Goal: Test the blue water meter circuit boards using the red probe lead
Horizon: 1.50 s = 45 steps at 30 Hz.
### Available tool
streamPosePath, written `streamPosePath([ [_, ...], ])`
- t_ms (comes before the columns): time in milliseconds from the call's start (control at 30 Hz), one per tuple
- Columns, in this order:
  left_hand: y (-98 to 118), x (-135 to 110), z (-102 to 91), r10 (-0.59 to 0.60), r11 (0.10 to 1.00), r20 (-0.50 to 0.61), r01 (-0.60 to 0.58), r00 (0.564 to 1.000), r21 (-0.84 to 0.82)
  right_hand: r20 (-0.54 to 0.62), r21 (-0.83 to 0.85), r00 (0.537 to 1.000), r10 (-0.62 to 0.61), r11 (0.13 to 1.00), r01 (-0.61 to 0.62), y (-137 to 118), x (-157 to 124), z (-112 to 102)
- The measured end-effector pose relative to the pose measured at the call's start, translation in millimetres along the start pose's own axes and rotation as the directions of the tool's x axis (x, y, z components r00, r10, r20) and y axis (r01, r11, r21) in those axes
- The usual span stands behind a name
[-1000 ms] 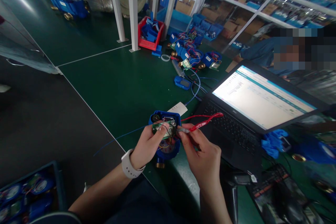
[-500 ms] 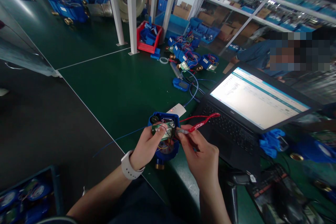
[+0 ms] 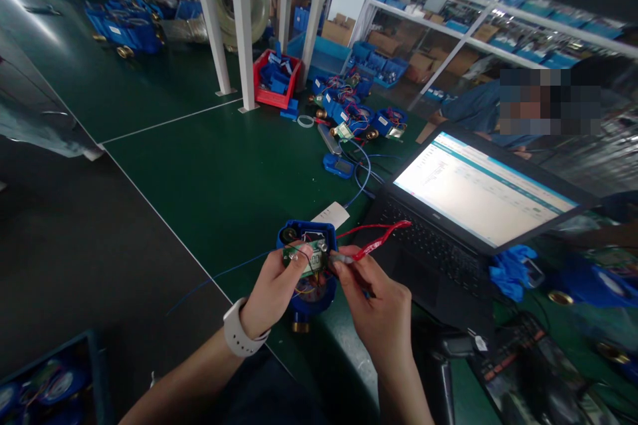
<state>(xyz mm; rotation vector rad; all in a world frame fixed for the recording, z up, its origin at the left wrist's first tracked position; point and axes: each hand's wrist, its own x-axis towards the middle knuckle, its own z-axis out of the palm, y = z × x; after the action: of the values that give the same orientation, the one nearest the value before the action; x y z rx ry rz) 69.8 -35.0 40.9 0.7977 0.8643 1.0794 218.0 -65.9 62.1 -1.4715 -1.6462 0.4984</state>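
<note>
My left hand is closed on a green circuit board with a small digit display, its thumb lying on the board's face. The board is above a blue meter housing, open at the top, with thin wires inside and a brass fitting at the near end. Between the thumb and fingers of my right hand is a grey cable connector with red wires. Its tip is at the board's right edge; whether it is plugged in cannot be made out.
Right of my hands stands an open laptop. Behind the meter lie a white box with a blue cable and a blue handheld device. Farther back are several meters and a red bin. A person's sleeve shows behind the laptop.
The view has shifted slightly, so most things sit a little farther left and the hands a bit lower. Both hands keep the same hold on the board and connector.
</note>
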Motion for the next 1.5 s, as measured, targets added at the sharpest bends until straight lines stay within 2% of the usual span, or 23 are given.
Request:
streamPosePath([
  [200, -0.1, -1.1, 1.1, -0.036, 0.999, -0.056, 0.036, 0.998, 0.0, -0.024, -0.003, 0.999, -0.029, 1.0, 0.029, 0.7, 1.2, 1.9],
  [433, 12.4, 3.1, 7.3, -0.079, 0.996, -0.046, 0.077, 0.996, -0.053, -0.077, -0.1, 0.992, -0.097, 0.991, 0.089, 0.2, -3.8, 1.9],
  [633, 2.5, 7.5, 3.9, -0.129, 0.985, -0.08, 0.119, 0.988, -0.127, -0.148, -0.027, 0.987, -0.066, 0.998, 0.063, 2.2, -9.7, 2.0],
  [800, -1.0, 5.7, 2.5, -0.143, 0.979, -0.138, 0.12, 0.98, -0.164, -0.151, -0.013, 0.987, -0.057, 0.998, 0.056, 0.6, -6.8, 2.4],
  [967, 4.1, 6.4, 4.3, -0.143, 0.969, -0.091, 0.121, 0.985, -0.218, -0.146, -0.054, 0.987, -0.073, 0.996, 0.066, -1.7, -5.4, 1.2],
  [1133, 3.4, 6.1, 6.6, -0.177, 0.959, -0.189, 0.127, 0.966, -0.253, -0.118, -0.124, 0.988, -0.097, 0.989, 0.083, -0.5, -7.4, 0.0],
  [1267, 0.6, 6.2, 6.0, -0.189, 0.96, -0.226, 0.131, 0.956, -0.247, -0.124, -0.128, 0.986, -0.109, 0.987, 0.093, 0.5, -7.8, 0.7],
  [1500, -3.3, 6.7, 3.0, -0.156, 0.972, -0.197, 0.114, 0.968, -0.207, -0.129, -0.141, 0.985, -0.113, 0.985, 0.095, 1.6, -8.5, 1.9],
])
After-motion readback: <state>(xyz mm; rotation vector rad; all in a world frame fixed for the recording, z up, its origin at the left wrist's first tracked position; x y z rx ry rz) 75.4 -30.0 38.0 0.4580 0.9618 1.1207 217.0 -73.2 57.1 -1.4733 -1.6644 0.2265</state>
